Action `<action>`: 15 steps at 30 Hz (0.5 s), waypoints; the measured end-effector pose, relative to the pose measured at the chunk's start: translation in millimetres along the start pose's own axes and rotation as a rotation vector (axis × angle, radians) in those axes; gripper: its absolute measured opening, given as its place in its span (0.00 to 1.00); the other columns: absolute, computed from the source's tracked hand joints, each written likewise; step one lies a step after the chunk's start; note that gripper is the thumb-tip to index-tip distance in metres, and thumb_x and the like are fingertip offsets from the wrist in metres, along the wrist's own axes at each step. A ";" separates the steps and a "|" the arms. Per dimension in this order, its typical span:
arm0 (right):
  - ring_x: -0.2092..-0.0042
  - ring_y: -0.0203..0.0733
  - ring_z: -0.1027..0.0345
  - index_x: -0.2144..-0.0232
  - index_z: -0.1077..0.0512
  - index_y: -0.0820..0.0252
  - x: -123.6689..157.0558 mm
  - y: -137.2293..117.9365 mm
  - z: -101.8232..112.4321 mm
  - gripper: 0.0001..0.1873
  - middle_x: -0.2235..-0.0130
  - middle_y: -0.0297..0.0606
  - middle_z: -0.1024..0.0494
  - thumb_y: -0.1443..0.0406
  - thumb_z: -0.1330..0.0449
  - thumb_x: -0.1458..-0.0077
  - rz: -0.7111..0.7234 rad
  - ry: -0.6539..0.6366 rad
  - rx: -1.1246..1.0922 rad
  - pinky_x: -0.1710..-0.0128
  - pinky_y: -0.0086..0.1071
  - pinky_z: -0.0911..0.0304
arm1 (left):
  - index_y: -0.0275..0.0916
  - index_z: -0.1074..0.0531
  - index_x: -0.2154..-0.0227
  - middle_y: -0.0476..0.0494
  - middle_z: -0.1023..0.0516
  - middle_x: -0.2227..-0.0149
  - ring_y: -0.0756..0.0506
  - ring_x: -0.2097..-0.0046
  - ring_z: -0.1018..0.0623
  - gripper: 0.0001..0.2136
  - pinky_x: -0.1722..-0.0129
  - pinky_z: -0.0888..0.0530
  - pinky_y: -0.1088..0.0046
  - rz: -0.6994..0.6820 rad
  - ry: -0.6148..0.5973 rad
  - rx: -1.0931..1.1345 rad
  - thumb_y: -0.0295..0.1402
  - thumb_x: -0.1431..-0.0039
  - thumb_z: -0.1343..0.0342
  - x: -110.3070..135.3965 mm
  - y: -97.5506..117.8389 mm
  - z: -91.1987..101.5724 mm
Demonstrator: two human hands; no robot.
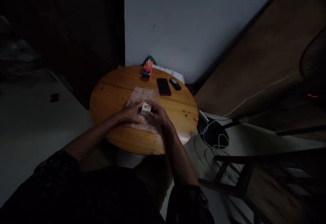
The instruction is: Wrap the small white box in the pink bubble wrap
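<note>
The left hand (pixel 131 113) and right hand (pixel 161 116), held apart, flanked a small white box (pixel 146 108); whether they gripped it was unclear. It sat over bubble wrap (pixel 139 94) on a round wooden table (pixel 108 96).

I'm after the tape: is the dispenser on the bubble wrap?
No, the dispenser stands beyond the wrap, near the far edge of the table.

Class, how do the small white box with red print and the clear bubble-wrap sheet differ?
Shape: the small white box is a compact block; the clear bubble-wrap sheet lies spread out. Surface: the box bears red print; the sheet looks bubbly. Size: the box is smaller than the sheet. Both are over the round wooden table.
</note>
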State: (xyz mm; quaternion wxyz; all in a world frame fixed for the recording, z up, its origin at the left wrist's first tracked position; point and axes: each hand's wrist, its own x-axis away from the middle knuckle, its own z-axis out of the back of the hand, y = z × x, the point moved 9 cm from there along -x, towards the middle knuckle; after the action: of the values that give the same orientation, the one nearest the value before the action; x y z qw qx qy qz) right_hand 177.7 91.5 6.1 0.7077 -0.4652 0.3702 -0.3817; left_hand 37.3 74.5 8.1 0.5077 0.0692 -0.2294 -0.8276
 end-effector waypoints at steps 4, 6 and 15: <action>0.47 0.53 0.26 0.37 0.34 0.58 1.2 6.0 3.1 0.44 0.46 0.46 0.22 0.61 0.29 0.57 -0.035 0.039 -0.043 0.46 0.45 0.29 | 0.35 0.52 0.28 0.33 0.46 0.27 0.29 0.26 0.52 0.46 0.29 0.57 0.44 0.033 0.190 0.006 0.47 0.46 0.41 26.9 -3.1 17.9; 0.48 0.51 0.24 0.38 0.34 0.58 1.4 7.6 2.0 0.42 0.47 0.45 0.21 0.60 0.29 0.56 -0.053 0.032 -0.081 0.48 0.44 0.29 | 0.38 0.44 0.31 0.35 0.40 0.29 0.30 0.27 0.48 0.41 0.29 0.55 0.43 -0.023 0.256 -0.021 0.44 0.46 0.41 48.7 3.4 22.1; 0.52 0.49 0.23 0.49 0.26 0.59 1.2 6.7 2.4 0.31 0.53 0.42 0.18 0.58 0.29 0.56 -0.077 0.052 -0.072 0.49 0.43 0.29 | 0.40 0.23 0.60 0.39 0.21 0.46 0.35 0.35 0.32 0.09 0.30 0.52 0.41 -0.295 0.328 -0.208 0.28 0.40 0.46 83.7 47.5 6.7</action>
State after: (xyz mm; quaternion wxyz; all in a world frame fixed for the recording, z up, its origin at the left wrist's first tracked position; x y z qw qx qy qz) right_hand 181.6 93.3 0.3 0.6655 -0.4939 0.3839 -0.4071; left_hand 33.6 -14.4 45.2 0.4162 0.1827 -0.0446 -0.8896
